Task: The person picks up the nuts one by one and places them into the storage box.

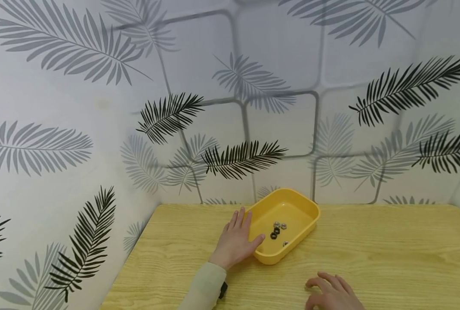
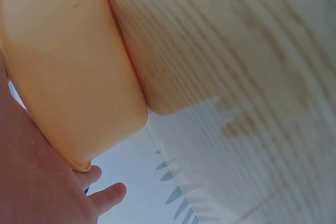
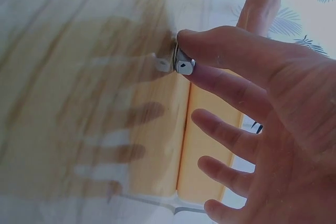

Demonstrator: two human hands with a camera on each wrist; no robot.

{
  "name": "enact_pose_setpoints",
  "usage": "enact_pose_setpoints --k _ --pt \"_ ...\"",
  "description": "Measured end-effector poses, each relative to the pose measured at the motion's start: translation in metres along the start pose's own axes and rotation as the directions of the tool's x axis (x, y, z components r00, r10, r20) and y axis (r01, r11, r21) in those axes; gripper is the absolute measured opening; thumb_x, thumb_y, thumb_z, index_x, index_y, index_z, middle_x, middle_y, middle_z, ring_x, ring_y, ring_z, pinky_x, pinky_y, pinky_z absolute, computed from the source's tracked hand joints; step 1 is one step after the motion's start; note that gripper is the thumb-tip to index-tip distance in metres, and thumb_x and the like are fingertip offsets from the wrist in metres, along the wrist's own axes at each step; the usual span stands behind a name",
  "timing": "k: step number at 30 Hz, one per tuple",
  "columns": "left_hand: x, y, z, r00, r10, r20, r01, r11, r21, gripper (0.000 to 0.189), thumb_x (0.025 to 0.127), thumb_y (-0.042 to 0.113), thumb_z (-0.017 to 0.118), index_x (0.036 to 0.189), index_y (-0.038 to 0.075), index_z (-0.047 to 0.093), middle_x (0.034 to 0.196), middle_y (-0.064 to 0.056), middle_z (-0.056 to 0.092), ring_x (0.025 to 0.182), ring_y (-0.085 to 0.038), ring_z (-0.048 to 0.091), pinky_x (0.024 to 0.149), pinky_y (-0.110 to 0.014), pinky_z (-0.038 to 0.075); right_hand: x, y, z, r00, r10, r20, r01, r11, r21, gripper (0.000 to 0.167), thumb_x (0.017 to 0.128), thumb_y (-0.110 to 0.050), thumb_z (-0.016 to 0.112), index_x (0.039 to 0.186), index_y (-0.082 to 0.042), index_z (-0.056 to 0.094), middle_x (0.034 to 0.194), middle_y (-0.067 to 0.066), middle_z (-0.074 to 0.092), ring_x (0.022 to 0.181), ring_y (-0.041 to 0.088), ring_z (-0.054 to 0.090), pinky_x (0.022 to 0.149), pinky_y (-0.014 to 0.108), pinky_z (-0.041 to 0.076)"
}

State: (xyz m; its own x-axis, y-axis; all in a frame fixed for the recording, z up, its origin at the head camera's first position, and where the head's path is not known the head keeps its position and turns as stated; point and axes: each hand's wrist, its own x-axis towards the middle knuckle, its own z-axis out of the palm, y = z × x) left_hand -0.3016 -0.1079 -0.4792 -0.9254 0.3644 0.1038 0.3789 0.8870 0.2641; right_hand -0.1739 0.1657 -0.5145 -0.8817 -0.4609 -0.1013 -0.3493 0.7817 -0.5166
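A yellow plastic tray (image 1: 297, 217) sits on the wooden table, with several silver nuts (image 1: 283, 226) and black nuts (image 1: 273, 235) inside. My left hand (image 1: 235, 242) rests on its left rim, fingers straight along the side and thumb reaching over the edge. From the left wrist view, that hand lies against the tray's outer wall (image 2: 79, 66). To the front right of the tray, my right hand (image 1: 332, 292) is low over the table. Its thumb and forefinger pinch a small silver nut (image 3: 185, 66) at the tabletop, the other fingers spread.
The light wooden table (image 1: 388, 245) stretches out on both sides of the tray. Behind it rises a wall (image 1: 284, 129) with a leaf pattern, close to the tray's far end. A dark strap (image 1: 223, 290) shows at my left wrist.
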Motion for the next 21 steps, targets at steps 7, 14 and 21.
enact_pose_setpoints --k 7,14,21 --pt "0.001 -0.001 0.002 1.0 0.0 0.003 0.0 1.0 0.005 0.084 0.097 0.067 0.035 0.159 0.013 0.018 0.164 -0.011 0.009 0.149 -0.03 0.009 0.113 -0.055 0.024 -0.003 -0.004 -0.003 0.999 -0.035 -0.038 0.034 0.999 -0.022 0.016 0.082 -0.061 0.066 0.074 -0.048 0.062 0.119 -0.007 0.055 0.128 0.045 0.04 0.094 0.078 0.021" --pt "0.002 -0.001 0.002 1.0 0.001 0.0 -0.001 1.0 -0.002 0.084 0.097 0.066 0.037 0.159 0.012 0.018 0.164 -0.012 0.009 0.149 -0.03 0.009 0.113 -0.055 0.024 -0.006 -0.007 -0.007 0.998 -0.04 -0.051 0.04 0.999 -0.014 0.015 0.081 -0.059 0.069 0.073 -0.047 0.061 0.118 -0.008 0.055 0.128 0.044 0.041 0.095 0.077 0.023" --pt "0.002 -0.002 0.003 1.0 0.001 -0.001 -0.001 1.0 -0.002 0.084 0.097 0.066 0.037 0.159 0.012 0.019 0.164 -0.012 0.009 0.149 -0.031 0.01 0.113 -0.055 0.024 -0.006 -0.008 -0.011 0.997 -0.056 -0.059 0.055 0.998 -0.023 0.016 0.08 -0.058 0.07 0.073 -0.047 0.062 0.116 -0.009 0.056 0.125 0.043 0.043 0.094 0.076 0.025"
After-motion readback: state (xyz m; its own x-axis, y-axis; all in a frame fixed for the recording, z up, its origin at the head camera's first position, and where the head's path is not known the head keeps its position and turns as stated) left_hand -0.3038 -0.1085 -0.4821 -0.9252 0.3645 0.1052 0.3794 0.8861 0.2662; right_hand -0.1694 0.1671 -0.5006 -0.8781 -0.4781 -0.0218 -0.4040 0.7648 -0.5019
